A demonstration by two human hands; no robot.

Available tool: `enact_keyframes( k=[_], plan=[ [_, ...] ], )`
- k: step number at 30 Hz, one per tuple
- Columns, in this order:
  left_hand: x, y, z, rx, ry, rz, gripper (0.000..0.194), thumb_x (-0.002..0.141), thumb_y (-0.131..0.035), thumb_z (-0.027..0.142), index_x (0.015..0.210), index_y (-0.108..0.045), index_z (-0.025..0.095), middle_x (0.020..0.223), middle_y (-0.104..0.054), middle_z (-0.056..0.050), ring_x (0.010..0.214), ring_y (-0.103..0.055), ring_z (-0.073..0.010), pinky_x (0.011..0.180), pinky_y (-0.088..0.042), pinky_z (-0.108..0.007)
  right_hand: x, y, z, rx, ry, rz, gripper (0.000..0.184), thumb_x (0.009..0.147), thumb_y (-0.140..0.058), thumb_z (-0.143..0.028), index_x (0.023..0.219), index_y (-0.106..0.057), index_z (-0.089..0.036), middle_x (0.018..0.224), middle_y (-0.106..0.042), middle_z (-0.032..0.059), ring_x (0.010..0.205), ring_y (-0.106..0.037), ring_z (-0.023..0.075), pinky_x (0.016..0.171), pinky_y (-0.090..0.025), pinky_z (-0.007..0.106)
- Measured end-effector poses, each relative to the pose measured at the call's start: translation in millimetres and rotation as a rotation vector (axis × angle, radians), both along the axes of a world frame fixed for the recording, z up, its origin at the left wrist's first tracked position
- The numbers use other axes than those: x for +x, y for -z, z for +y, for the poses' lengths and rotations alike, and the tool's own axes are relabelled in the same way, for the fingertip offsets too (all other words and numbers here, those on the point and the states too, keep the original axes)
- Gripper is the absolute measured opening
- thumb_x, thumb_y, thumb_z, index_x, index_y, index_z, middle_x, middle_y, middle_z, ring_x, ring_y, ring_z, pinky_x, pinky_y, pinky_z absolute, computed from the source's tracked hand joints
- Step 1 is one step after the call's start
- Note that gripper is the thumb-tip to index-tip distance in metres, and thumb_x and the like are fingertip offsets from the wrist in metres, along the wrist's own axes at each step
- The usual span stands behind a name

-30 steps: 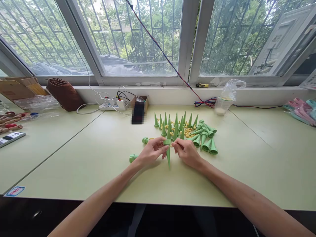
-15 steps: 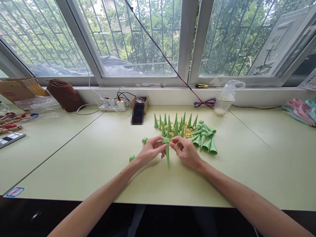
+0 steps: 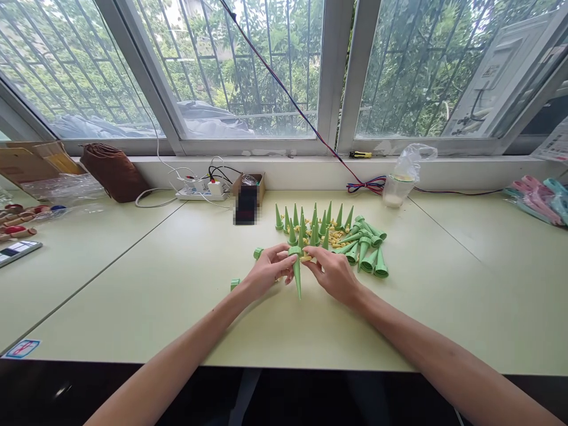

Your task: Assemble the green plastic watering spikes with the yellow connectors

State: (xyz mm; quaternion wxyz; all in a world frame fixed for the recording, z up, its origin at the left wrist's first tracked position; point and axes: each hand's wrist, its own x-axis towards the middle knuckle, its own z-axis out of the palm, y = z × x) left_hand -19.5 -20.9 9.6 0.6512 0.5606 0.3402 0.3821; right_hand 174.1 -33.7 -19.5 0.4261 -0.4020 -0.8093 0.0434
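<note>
Between the fingers and thumb of my left hand (image 3: 269, 267) is a green plastic plant watering spike (image 3: 298, 278), its wide cap up and its point hanging down. My right hand (image 3: 335, 273) pinches a small yellow plastic piece (image 3: 306, 258) close against the right side of the spike's cap; whether it touches cannot be made out. Behind my hands, several green spikes (image 3: 315, 228) stand point up, with small yellow pieces (image 3: 339, 238) scattered among them. More green spikes (image 3: 367, 260) lie heaped to the right. Two green caps (image 3: 235, 284) show beside my left hand, partly hidden.
At the back stand a power strip (image 3: 199, 194) with cables, a small cardboard box (image 3: 260, 184), a bundled cable (image 3: 368, 186) and a plastic cup (image 3: 396, 190) in a bag. A brown pouch (image 3: 116, 173) lies left; pink and blue items (image 3: 542, 198) lie far right.
My right hand has turned slightly and moved nearer the spike, and the yellow piece now shows between its fingers. My left hand still holds the spike. The view has shifted a little.
</note>
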Motion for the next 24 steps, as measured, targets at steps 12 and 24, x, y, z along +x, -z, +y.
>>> enact_keyframes(
  k=[12,24],
  plan=[
    [-0.6,2.2,-0.3,-0.001,0.024,0.005,0.029,0.082,-0.072,0.040,0.088,-0.057,0.016,0.064,-0.055,0.002,0.053,-0.052,-0.0098,0.050,-0.045,-0.023,-0.3,4.7,1.2,0.104,0.038,-0.083,0.025,0.102,-0.045,-0.032,0.102,-0.064,-0.016,0.087,-0.074,0.0106,0.067,-0.068,0.0185,0.057,-0.039,0.024],
    [-1.1,3.0,0.3,0.011,0.041,0.000,0.027,0.084,-0.070,0.038,0.088,-0.055,0.016,0.065,-0.055,0.002,0.053,-0.052,-0.0093,0.050,-0.045,-0.023,-0.8,3.2,1.5,0.146,0.045,-0.121,0.032,0.104,-0.039,-0.035,0.100,-0.063,-0.015,0.080,-0.072,0.0084,0.062,-0.065,0.0160,0.053,-0.038,0.023]
  ],
)
